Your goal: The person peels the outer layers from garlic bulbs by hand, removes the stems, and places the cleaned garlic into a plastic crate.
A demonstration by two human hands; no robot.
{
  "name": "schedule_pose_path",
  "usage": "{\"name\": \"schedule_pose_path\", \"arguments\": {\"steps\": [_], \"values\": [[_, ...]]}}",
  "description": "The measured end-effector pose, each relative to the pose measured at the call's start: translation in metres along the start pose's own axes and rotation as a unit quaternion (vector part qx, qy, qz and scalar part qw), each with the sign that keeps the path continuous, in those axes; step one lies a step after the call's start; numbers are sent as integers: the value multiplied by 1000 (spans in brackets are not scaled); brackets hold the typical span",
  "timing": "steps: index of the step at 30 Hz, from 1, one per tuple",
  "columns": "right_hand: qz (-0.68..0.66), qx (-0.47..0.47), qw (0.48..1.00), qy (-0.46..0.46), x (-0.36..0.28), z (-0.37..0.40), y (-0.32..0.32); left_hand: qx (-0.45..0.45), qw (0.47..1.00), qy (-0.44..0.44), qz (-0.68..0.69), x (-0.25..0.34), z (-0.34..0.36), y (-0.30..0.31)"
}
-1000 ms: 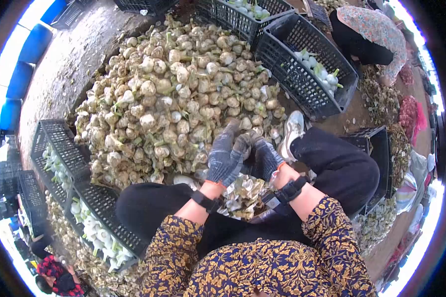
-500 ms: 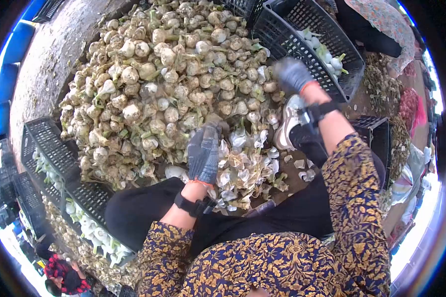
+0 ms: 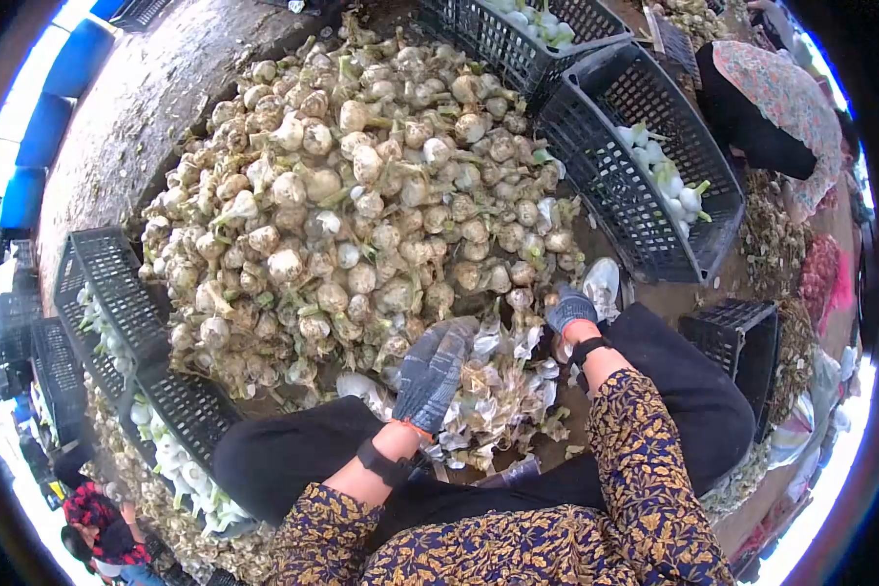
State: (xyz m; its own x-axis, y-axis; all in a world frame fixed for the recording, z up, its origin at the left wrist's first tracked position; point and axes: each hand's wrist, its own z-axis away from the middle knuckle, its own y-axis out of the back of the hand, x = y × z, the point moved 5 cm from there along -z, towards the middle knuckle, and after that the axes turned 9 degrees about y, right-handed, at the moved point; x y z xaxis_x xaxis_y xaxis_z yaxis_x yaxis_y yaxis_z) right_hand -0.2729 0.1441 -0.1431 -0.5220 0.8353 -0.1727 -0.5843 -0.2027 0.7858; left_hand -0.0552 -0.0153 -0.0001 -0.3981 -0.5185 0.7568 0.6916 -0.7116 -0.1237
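Observation:
A large heap of soil-stained garlic bulbs (image 3: 361, 195) spreads in front of me. My left hand (image 3: 435, 369), in a grey work glove with dirty fingertips, lies at the heap's near edge, its fingers stretched out and its palm hidden. Close to my right shoe (image 3: 602, 285) is my right hand (image 3: 570, 311), gloved too, with its fingers curled; whatever they may hold is hidden. Between and below the hands lies a mound of loose white garlic skins (image 3: 498, 405).
At the right stands a black crate (image 3: 645, 146) with peeled white garlic (image 3: 664, 176) inside; another crate (image 3: 518, 49) adjoins it. Crates (image 3: 117, 293) with clean garlic line my left. An upturned-looking crate (image 3: 728, 337) sits beside my right knee. Other people (image 3: 781, 107) work nearby.
My right hand has come back from beside the right crate toward the garlic skins. My left hand has shifted slightly relative to the heap. The view has moved, showing more of the right crates.

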Motion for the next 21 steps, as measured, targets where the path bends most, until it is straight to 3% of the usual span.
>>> {"name": "schedule_pose_path", "arguments": {"steps": [2, 5, 6, 7, 8, 9, 11, 14, 15, 16, 17, 18, 19, 20, 21], "values": [[-39, 14, 999, -11, -19, 5, 24, 2, 999, -30, -36, -5, -3, 0], [-66, 113, 984, 122, -66, 20, 62, 47, 992, -114, -41, -9, -9, 1], [-128, 142, 966, 173, -99, 48, 88, 47, 992, -102, -54, -5, -6, -1], [-142, 144, 958, 203, -127, 73, 108, 41, 975, -133, -173, -6, -11, -2], [-157, 175, 935, 266, -145, 88, 111, 44, 970, -158, -180, -4, -10, -4], [-166, 135, 942, 257, -165, 113, 121, 46, 971, -172, -161, -1, -8, -6], [-105, 190, 915, 341, -182, 144, 119, 43, 980, -168, -100, 5, -2, -9], [-144, 205, 886, 391, -189, 180, 116, 43, 993, -111, -12, 9, 4, -3], [-144, 204, 885, 392, -189, 185, 109, 49, 993, -107, -30, 10, 6, 0], [-335, 194, 845, 367, -185, 187, 105, 88, 965, -177, -171, 12, 10, 2], [-513, 177, 773, 328, -179, 188, 103, 89, 965, -178, -170, 6, 7, 5], [-518, 93, 820, 224, -167, 189, 98, 62, 971, -191, -128, 1, 2, 6], [-518, 95, 820, 224, -158, 184, 91, 33, 975, -203, -86, -1, 0, 6], [-511, 100, 826, 217, -150, 174, 79, 80, 943, -292, -140, 8, 9, 6], [-505, 105, 831, 209, -142, 166, 69, 79, 943, -291, -140, 5, 10, 6]]}}
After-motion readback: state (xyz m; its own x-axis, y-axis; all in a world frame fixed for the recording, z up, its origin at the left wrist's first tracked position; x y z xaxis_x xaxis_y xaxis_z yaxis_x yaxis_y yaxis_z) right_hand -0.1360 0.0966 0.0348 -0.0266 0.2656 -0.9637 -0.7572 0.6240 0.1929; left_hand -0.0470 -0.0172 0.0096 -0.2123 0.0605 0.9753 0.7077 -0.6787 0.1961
